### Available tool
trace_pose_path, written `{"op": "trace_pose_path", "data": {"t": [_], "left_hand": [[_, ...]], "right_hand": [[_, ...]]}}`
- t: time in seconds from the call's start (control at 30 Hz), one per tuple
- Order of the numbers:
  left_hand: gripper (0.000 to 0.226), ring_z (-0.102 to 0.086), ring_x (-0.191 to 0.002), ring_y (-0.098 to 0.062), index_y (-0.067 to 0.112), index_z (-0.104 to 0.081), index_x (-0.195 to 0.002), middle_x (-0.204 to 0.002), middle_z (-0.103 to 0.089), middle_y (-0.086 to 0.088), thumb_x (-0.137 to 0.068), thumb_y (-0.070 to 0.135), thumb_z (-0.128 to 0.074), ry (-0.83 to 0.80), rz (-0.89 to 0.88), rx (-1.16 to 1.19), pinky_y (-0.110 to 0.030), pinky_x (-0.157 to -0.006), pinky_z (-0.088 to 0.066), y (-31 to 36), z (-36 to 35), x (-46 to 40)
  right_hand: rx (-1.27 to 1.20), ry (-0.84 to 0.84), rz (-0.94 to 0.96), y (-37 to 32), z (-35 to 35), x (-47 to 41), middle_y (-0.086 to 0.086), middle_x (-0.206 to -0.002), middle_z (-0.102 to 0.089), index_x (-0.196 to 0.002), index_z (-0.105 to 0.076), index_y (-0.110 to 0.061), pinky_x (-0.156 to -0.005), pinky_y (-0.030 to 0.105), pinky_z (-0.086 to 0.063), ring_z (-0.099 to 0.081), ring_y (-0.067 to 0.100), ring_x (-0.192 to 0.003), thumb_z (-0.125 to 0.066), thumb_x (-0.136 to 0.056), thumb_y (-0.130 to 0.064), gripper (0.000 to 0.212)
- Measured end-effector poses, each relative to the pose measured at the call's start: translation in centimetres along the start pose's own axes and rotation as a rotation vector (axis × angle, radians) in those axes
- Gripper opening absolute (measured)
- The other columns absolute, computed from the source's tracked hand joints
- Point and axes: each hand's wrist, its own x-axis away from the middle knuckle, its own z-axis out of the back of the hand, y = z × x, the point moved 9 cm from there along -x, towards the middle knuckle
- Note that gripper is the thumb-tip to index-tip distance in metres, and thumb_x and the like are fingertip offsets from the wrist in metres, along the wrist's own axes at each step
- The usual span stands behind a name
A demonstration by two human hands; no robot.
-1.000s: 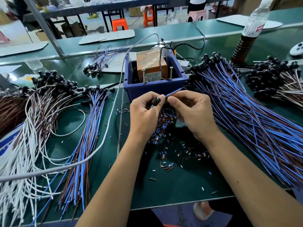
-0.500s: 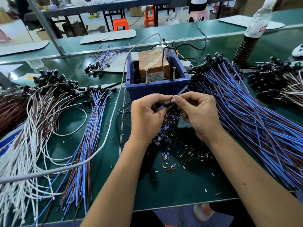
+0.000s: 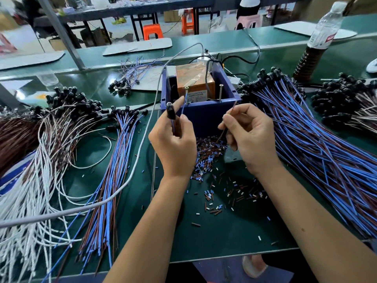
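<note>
In front of the blue box (image 3: 204,119), the left hand (image 3: 173,144) grips the black-capped lead (image 3: 170,111), its blue wire (image 3: 184,106) at the left screw (image 3: 186,93); the right hand (image 3: 251,139) pinches the brown wire (image 3: 230,113). Contact test judged in hand; next, the brown tip must meet the right screw (image 3: 221,92).

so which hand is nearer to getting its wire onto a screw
The left hand: its thin blue wire reaches the left metal screw. The right hand's thin brown wire ends short of the right metal screw.
</note>
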Motion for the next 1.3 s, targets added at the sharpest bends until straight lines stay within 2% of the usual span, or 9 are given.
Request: {"op": "trace_pose_path", "data": {"t": [0.23,0.57,0.7,0.77,0.9,1.0,1.07,1.13,1.3], "left_hand": [[0.018,-0.038,-0.056,-0.009,0.017,-0.077,-0.111,-0.063,-0.045,0.014,-0.101,0.018,-0.063,0.091,0.106,0.012,-0.026,-0.055,-0.034,-1.0,0.7,-0.1],[0.019,-0.043,-0.056,-0.002,0.014,-0.079,-0.112,-0.063,-0.054,0.018,-0.1,0.015,-0.065,0.072,0.163,0.024,-0.023,-0.059,-0.035,-1.7,0.3,-0.1],[0.018,-0.066,-0.074,-0.029,0.01,-0.079,-0.111,-0.084,-0.075,-0.011,-0.099,0.011,-0.065,0.064,0.134,0.015,-0.026,-0.071,-0.047,-0.8,0.3,-0.1],[0.018,-0.066,-0.078,-0.028,0.009,-0.079,-0.111,-0.087,-0.075,-0.018,-0.099,0.01,-0.065,0.065,0.123,-0.002,-0.023,-0.073,-0.045,-0.7,0.3,-0.1],[0.018,-0.057,-0.065,-0.007,0.008,-0.079,-0.11,-0.087,-0.076,-0.016,-0.099,0.008,-0.065,0.077,0.132,-0.012,-0.019,-0.072,-0.043,-0.7,0.5,-0.1],[0.018,-0.053,-0.065,0.0,0.007,-0.079,-0.109,-0.085,-0.075,-0.016,-0.099,0.007,-0.065,0.076,0.137,-0.007,-0.018,-0.069,-0.042,-0.6,0.5,-0.2],[0.017,-0.057,-0.065,-0.007,0.006,-0.079,-0.108,-0.085,-0.075,-0.015,-0.099,0.005,-0.065,0.082,0.134,-0.002,-0.019,-0.071,-0.044,-0.4,0.5,-0.1],[0.017,-0.065,-0.076,-0.018,0.004,-0.079,-0.107,-0.087,-0.075,-0.007,-0.098,0.002,-0.065,0.097,0.112,-0.002,-0.02,-0.076,-0.049,0.0,0.7,-0.1],[0.016,-0.059,-0.075,0.008,0.003,-0.078,-0.106,-0.083,-0.065,0.018,-0.097,0.0,-0.065,0.095,0.095,-0.013,-0.013,-0.077,-0.046,0.3,0.7,-0.3]], "right_hand": [[0.305,0.278,0.201,-2.6,0.7,0.1,-0.009,-0.074,-0.07,-0.102,-0.077,-0.014,-0.063,0.02,-0.051,-0.065,0.008,-0.065,-0.066,-0.101,-0.018,0.012],[0.532,0.394,0.32,-4.4,-0.3,-0.1,0.005,-0.106,-0.079,-0.114,-0.079,-0.003,-0.086,0.027,-0.061,-0.074,0.011,-0.096,-0.064,-0.099,-0.01,0.022],[0.555,0.376,0.351,-4.8,-0.8,0.0,0.004,-0.105,-0.079,-0.112,-0.079,-0.004,-0.088,0.014,-0.055,-0.073,0.008,-0.097,-0.064,-0.099,-0.009,0.021],[0.562,0.37,0.356,-4.8,-0.8,0.0,0.004,-0.105,-0.079,-0.112,-0.08,-0.004,-0.088,0.011,-0.053,-0.072,0.006,-0.097,-0.064,-0.099,-0.01,0.022],[0.563,0.368,0.362,-4.9,-0.8,0.0,0.005,-0.105,-0.079,-0.112,-0.08,-0.003,-0.088,0.013,-0.054,-0.073,0.008,-0.096,-0.063,-0.099,-0.01,0.022],[0.567,0.367,0.365,-5.0,-0.8,0.1,0.005,-0.104,-0.079,-0.112,-0.08,-0.003,-0.087,0.011,-0.053,-0.072,0.007,-0.096,-0.064,-0.099,-0.009,0.021],[0.57,0.368,0.366,-5.0,-0.9,0.2,0.005,-0.104,-0.079,-0.112,-0.08,-0.003,-0.086,0.011,-0.053,-0.072,0.007,-0.096,-0.064,-0.099,-0.009,0.021],[0.582,0.364,0.381,-5.2,-0.9,0.2,0.007,-0.104,-0.079,-0.111,-0.079,-0.002,-0.084,0.012,-0.054,-0.073,0.009,-0.094,-0.064,-0.099,-0.008,0.021],[0.595,0.362,0.399,-5.3,-0.9,0.2,0.008,-0.102,-0.079,-0.111,-0.079,-0.001,-0.08,0.01,-0.053,-0.072,0.008,-0.091,-0.064,-0.099,-0.006,0.02]]}}
